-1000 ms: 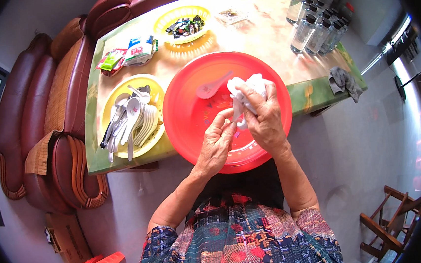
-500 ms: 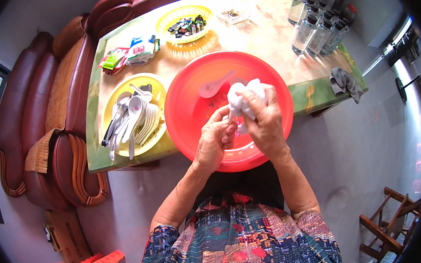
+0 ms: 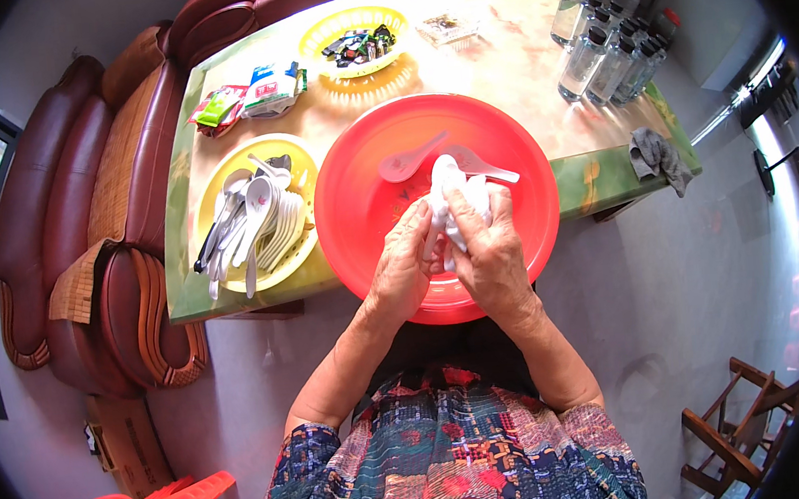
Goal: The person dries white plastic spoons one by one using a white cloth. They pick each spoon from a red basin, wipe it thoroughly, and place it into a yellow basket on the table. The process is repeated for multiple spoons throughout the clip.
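Both hands are together over a large red plastic basin (image 3: pixel 345 216). My left hand (image 3: pixel 403 260) is closed around the handle end of a white spoon (image 3: pixel 446 167), whose bowl points away from me. My right hand (image 3: pixel 491 252) presses a bunched white cloth (image 3: pixel 478 196) against that spoon, and the cloth and fingers hide much of it. Past the hands, a spoon (image 3: pixel 402 166) lies in the basin at the left. Another spoon (image 3: pixel 472 163) lies to its right, its handle toward the right wall.
Left of the basin, a yellow basket (image 3: pixel 280 276) holds many white spoons (image 3: pixel 260 204). Farther back are packets (image 3: pixel 270 89), a yellow basket (image 3: pixel 316 42) of small dark packets and a clear box (image 3: pixel 447 28). Bottles (image 3: pixel 582 66) and a grey cloth (image 3: pixel 657 156) are at the right.
The right hand has come down and nearer the left, with the cloth. The spoon's bowl now shows above the fingers. The right-hand spoon in the basin is now uncovered.
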Tool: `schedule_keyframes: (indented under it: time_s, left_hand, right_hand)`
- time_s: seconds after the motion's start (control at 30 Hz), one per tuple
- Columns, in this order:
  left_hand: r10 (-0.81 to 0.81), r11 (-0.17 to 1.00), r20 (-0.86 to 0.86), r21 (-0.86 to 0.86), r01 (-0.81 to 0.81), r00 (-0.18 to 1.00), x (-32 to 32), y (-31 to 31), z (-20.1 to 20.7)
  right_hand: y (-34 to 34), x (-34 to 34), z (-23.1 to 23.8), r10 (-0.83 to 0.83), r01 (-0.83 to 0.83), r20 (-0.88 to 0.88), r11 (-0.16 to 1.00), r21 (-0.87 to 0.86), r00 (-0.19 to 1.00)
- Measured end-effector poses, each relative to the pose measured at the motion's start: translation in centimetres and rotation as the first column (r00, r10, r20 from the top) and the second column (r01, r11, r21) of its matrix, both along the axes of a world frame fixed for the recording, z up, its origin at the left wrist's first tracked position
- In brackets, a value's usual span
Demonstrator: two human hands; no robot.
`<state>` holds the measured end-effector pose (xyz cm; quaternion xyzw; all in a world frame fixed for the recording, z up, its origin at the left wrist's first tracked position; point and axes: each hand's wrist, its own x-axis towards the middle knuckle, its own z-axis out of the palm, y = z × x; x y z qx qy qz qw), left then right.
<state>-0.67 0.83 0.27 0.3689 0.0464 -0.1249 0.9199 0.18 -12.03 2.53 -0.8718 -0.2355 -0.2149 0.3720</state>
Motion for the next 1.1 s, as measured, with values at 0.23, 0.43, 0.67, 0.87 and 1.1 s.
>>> schedule_keyframes:
  time_s: [0.23, 0.43, 0.67, 0.87, 1.1]
  left_hand:
    - [0.123, 0.991, -0.051, 0.061, -0.120, 0.991, 0.2, 0.7, -1.0]
    - [0.048, 0.998, 0.090, 0.039, -0.051, 0.995, 0.0, 0.5, -1.0]
    - [0.076, 0.967, 0.053, 0.241, -0.086, 0.996, -0.3, -0.6, 1.0]
    - [0.078, 0.992, 0.131, 0.092, -0.090, 0.988, 0.0, -0.5, 0.6]
    - [-0.005, 0.934, 0.109, 0.355, -0.034, 0.994, -0.4, 0.2, 0.5]
  right_hand:
    - [-2.8, -1.0, 0.7, 0.419, -0.363, -0.331, 0.906, 0.219, 0.846]
    - [-3.2, 1.0, 0.6, 0.320, 0.089, -0.382, 0.654, 0.751, 0.867]
    - [0.6, 1.5, -0.1, 0.030, 0.080, -0.233, 0.890, 0.448, 0.972]
    - [1.6, 0.6, -1.1, 0.092, -0.086, -0.030, 0.986, 0.142, 0.995]
    - [-0.2, 1.4, 0.0, 0.161, -0.111, -0.174, 0.958, 0.264, 0.971]
